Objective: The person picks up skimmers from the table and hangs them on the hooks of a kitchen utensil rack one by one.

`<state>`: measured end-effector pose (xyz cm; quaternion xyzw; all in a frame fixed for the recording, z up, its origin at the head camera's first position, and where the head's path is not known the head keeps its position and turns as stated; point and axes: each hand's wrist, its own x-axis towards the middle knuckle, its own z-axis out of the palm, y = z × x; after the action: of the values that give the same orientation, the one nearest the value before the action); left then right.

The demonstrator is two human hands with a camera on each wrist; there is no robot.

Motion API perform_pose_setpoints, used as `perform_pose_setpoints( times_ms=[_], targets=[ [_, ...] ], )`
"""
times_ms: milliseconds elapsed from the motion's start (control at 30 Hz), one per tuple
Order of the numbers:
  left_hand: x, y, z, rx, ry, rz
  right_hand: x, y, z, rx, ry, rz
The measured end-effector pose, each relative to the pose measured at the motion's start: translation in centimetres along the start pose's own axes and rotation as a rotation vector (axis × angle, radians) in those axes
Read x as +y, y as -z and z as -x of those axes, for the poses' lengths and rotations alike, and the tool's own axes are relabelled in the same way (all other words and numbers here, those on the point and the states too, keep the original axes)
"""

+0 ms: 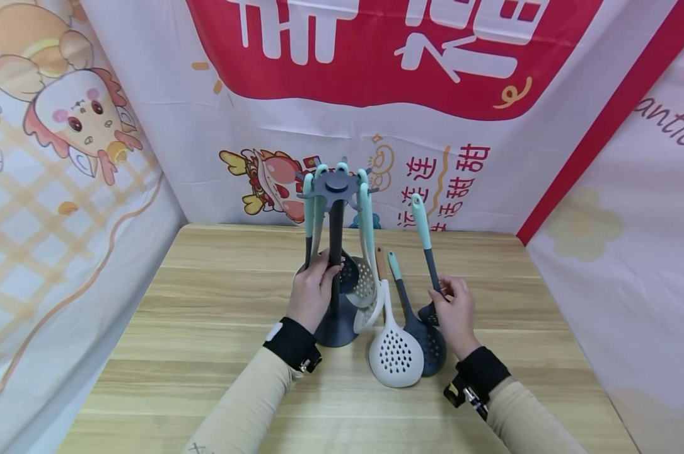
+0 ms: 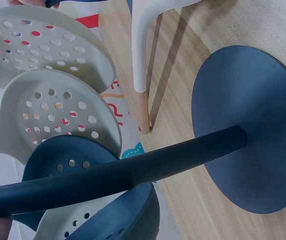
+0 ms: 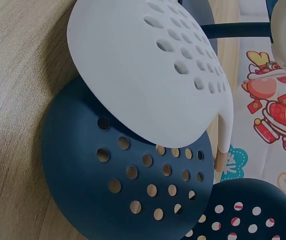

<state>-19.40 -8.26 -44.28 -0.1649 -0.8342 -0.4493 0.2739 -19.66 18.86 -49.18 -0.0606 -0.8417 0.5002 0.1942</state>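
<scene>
My left hand (image 1: pixel 310 293) holds the dark pole of a utensil stand (image 1: pixel 335 252) in the head view. From the stand's hooks hang several mint-handled utensils, among them a pale slotted spoon (image 2: pixel 57 112) and a dark slotted ladle (image 2: pixel 77 155). My right hand (image 1: pixel 456 315) grips a dark slotted spoon (image 1: pixel 427 236) low on its shaft, its mint handle pointing up and leaning left. Its perforated head shows partly behind the fingers. Beside this hand lie a white skimmer (image 1: pixel 396 356) with a wooden handle end and a dark skimmer (image 1: pixel 432 347), the white one overlapping the dark.
The stand's round base (image 2: pixel 253 170) rests on the wood-grain table (image 1: pixel 217 353). Behind the table hangs a printed cloth (image 1: pixel 296 126), with more printed cloth at the left and right sides.
</scene>
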Motion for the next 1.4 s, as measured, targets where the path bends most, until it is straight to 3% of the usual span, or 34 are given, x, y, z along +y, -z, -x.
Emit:
perform_pose_setpoints(
  times_ms=[333, 633, 967, 1400],
  targets=[
    [0.3, -0.1, 0.1, 0.023, -0.012, -0.004, -0.6, 0.5, 0.5, 0.000, 0.100, -0.035],
    [0.4, -0.3, -0.1, 0.047, -0.037, -0.046, -1.5, 0.5, 1.0, 0.015, 0.172, -0.140],
    [0.7, -0.6, -0.1, 0.059, -0.026, -0.050, -5.9, 1.3, 2.7, 0.012, 0.286, -0.244],
    [0.8, -0.8, 0.0, 0.034, -0.014, -0.076, -2.9, 0.5, 2.4, -0.019, 0.246, -0.310]
  ],
)
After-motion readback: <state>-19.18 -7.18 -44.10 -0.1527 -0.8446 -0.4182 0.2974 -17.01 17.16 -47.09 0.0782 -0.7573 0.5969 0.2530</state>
